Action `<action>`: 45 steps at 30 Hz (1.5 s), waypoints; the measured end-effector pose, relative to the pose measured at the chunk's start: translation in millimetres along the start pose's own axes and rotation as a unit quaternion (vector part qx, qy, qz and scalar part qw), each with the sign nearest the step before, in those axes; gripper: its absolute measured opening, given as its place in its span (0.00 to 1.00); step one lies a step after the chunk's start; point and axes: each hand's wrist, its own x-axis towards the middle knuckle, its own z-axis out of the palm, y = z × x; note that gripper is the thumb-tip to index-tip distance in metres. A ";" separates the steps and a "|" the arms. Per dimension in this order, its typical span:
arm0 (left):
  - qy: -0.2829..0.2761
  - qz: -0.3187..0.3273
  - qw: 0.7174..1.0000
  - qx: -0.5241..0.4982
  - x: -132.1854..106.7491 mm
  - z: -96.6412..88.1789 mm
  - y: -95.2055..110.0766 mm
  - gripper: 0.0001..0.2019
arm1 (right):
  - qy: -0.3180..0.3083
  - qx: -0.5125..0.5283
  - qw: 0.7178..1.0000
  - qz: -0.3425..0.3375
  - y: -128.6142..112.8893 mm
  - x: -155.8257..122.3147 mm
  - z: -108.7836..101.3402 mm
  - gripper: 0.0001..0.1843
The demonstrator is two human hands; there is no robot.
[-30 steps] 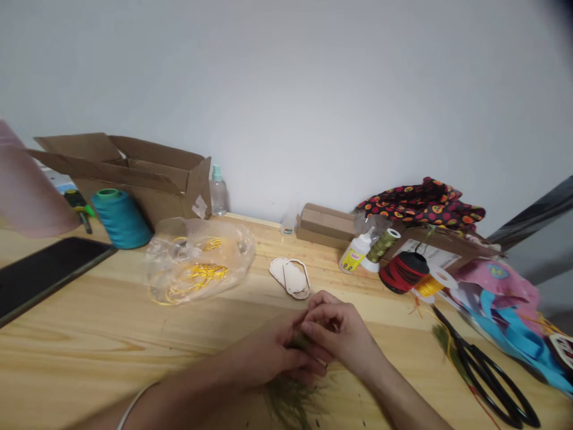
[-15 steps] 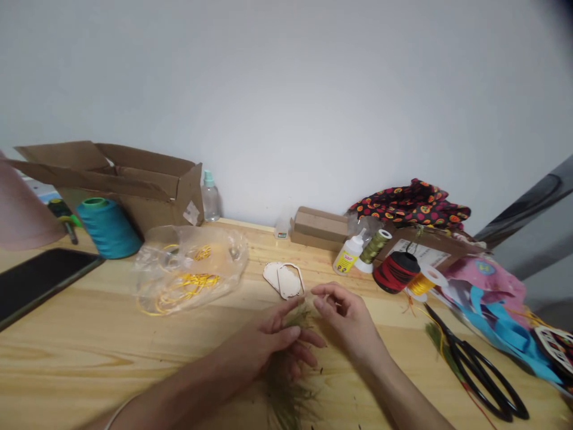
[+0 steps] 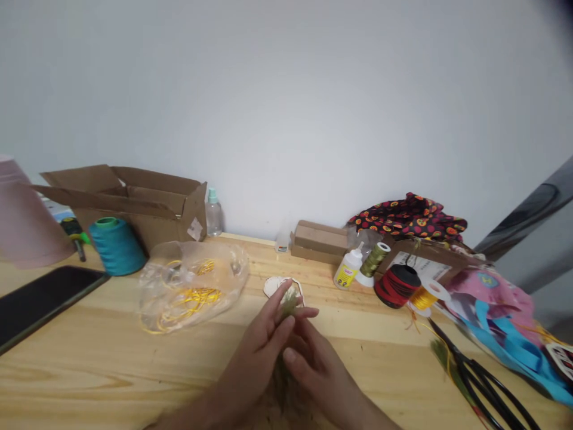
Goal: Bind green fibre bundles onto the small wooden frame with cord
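Observation:
My left hand (image 3: 262, 346) and my right hand (image 3: 313, 367) meet low in the middle over the wooden table (image 3: 89, 370). Between them is a bundle of olive-green threads (image 3: 289, 304); its tip sticks up past my left fingertips. My left fingers are pinched round the bundle. My right hand lies against it from the right, thumb pressing on the strands. Just beyond the hands lie flat pale wooden cut-outs (image 3: 273, 286).
A clear bag of yellow cord (image 3: 192, 289), a teal thread cone (image 3: 116, 245), an open cardboard box (image 3: 129, 197) and a dark phone (image 3: 40, 298) lie left. Glue bottle (image 3: 347, 269), thread spools (image 3: 396, 283), black scissors (image 3: 483, 382) and patterned cloth (image 3: 412, 218) sit right.
My hands came apart half a second ago, then closed again on the thread bundle and lifted its tip upward. The camera tilted slightly.

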 end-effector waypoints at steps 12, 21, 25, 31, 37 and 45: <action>0.035 -0.090 0.995 -0.001 4.2 0.1 -1.3 0.29 | -0.002 0.200 0.968 0.155 1.2 0.6 0.9 0.17; 0.024 -0.238 0.968 -0.078 12.4 -9.9 11.0 0.32 | 0.066 0.319 0.911 0.254 -10.7 -0.7 -20.1 0.13; 0.079 -0.117 0.980 0.143 12.4 -17.5 13.9 0.22 | 0.115 0.299 0.929 0.186 -9.6 1.4 -26.6 0.13; -0.102 -0.078 0.970 0.206 3.9 -5.6 5.7 0.19 | 0.127 0.133 0.971 0.155 -1.8 0.6 -17.7 0.18; -0.144 -0.071 0.983 0.094 2.0 -0.1 -0.6 0.14 | 0.108 -0.076 0.984 0.122 -4.3 -1.4 -11.4 0.23; -0.120 -0.160 0.978 -0.052 3.3 -1.0 -11.6 0.15 | 0.078 -0.101 0.981 0.144 -1.4 -4.2 1.8 0.26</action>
